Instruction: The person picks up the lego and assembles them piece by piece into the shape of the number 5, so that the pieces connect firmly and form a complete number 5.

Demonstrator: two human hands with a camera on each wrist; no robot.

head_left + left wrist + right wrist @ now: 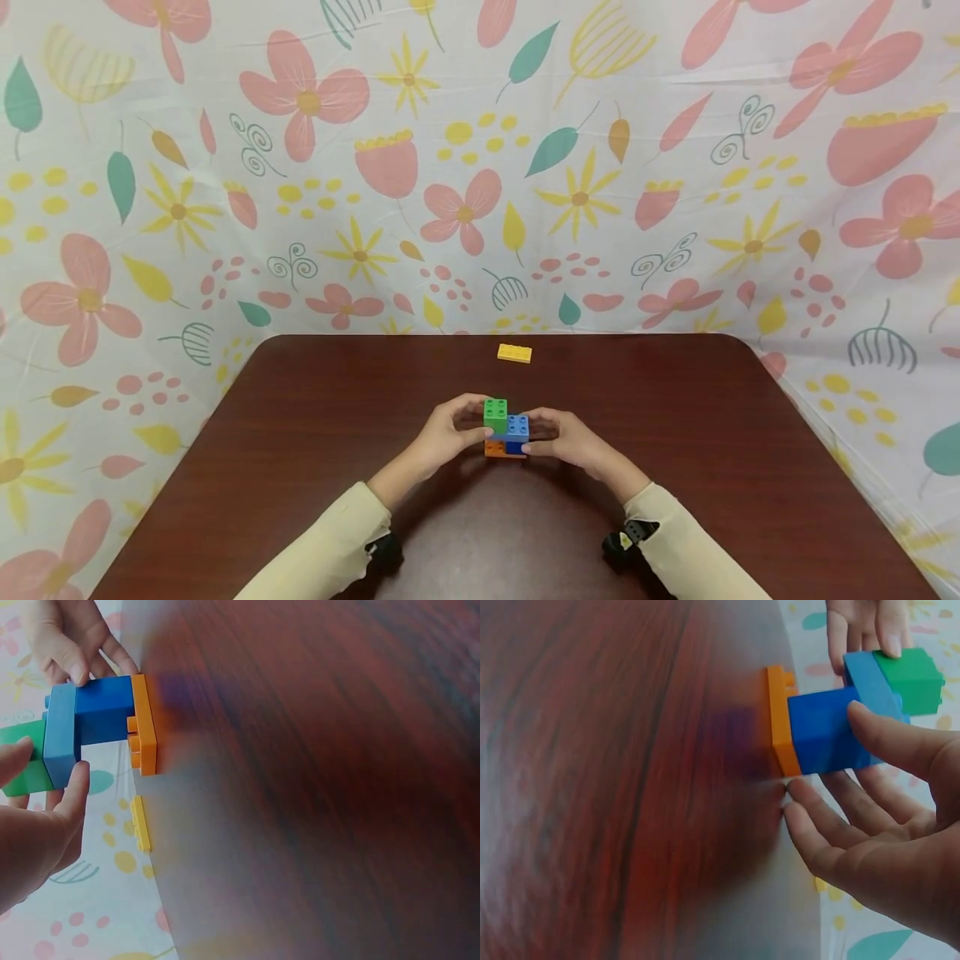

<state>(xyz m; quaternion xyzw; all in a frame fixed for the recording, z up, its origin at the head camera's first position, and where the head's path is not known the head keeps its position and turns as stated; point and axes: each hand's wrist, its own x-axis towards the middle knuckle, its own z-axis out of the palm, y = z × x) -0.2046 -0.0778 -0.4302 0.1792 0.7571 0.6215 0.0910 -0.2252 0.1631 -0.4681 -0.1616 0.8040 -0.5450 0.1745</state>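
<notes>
A small stack of toy building bricks stands between the two hands. Its base is a flat orange brick (145, 727), with a dark blue brick (823, 731) on the right half. Across the top lies a light blue brick (61, 735), its left part overhanging the orange one. On that left part sits a green brick (496, 414). My left hand (444, 428) grips the green brick with the thumb in front, a finger touching the light blue brick. My right hand (576, 440) holds the dark blue brick, thumb on its near face, fingers behind.
A flat yellow brick (514, 353) lies near the far edge of the dark wooden table (360, 367). Behind the table hangs a flower-patterned cloth (465, 167).
</notes>
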